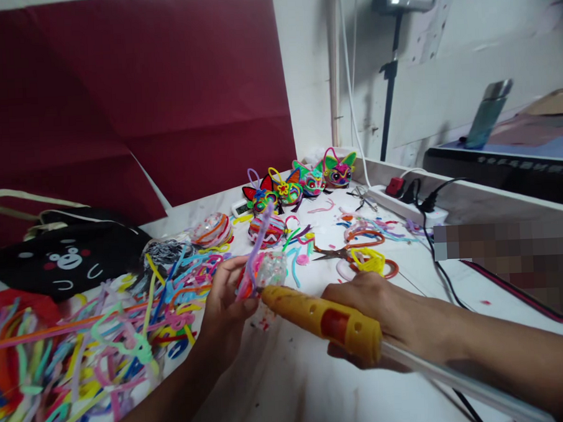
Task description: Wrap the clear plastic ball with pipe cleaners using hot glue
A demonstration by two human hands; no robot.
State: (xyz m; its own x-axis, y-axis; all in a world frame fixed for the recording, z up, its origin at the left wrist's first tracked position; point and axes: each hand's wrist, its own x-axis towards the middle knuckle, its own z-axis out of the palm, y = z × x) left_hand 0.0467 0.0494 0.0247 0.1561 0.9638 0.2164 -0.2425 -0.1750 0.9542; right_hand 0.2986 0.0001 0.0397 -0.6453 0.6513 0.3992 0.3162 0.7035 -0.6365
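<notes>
My left hand [229, 294] is closed around a clear round ball [273, 268] partly covered with pink and red pipe cleaner. A lilac pipe cleaner [260, 237] stands up from the ball's near side. In my right hand [364, 300] is a yellow hot glue gun [309, 312], with a long clear glue stick [452, 378] coming out of its back end. The gun's nozzle points left and is at the lilac pipe cleaner on the ball; whether it touches is too small to tell. Beyond my right hand lie orange-handled scissors [343, 253] and a yellow pipe cleaner shape [368, 261].
Loose coloured pipe cleaners [105, 349] heap over the left side. Behind stand several finished animal-head ornaments [312, 180] and wrapped balls [212, 229]. A black bag [78, 257] lies at the left. At the right, a white power strip [407, 207] has a black cable [440, 279] trailing forward.
</notes>
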